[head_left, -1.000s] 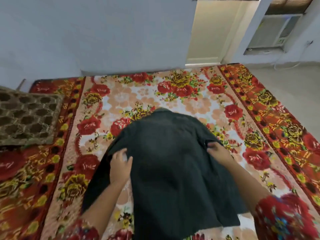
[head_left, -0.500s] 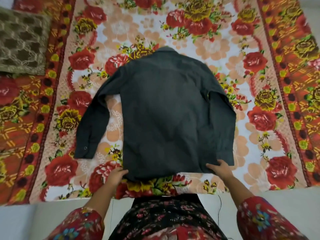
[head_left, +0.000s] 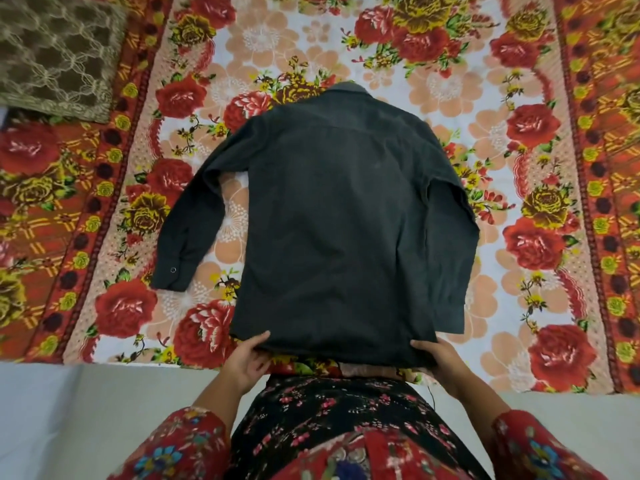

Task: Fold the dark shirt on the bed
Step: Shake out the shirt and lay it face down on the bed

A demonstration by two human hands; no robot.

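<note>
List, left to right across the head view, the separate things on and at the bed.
brown cushion → spread sleeve's cuff → left hand → shirt collar → right hand. Both hands hold the hem of the dark shirt.

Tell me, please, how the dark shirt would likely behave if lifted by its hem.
Probably floppy: the dark shirt lies flat, one sleeve sprawled limply on the bedspread. Likely light: the left hand and right hand grip only its hem corners. It would probably sag between them.
</note>
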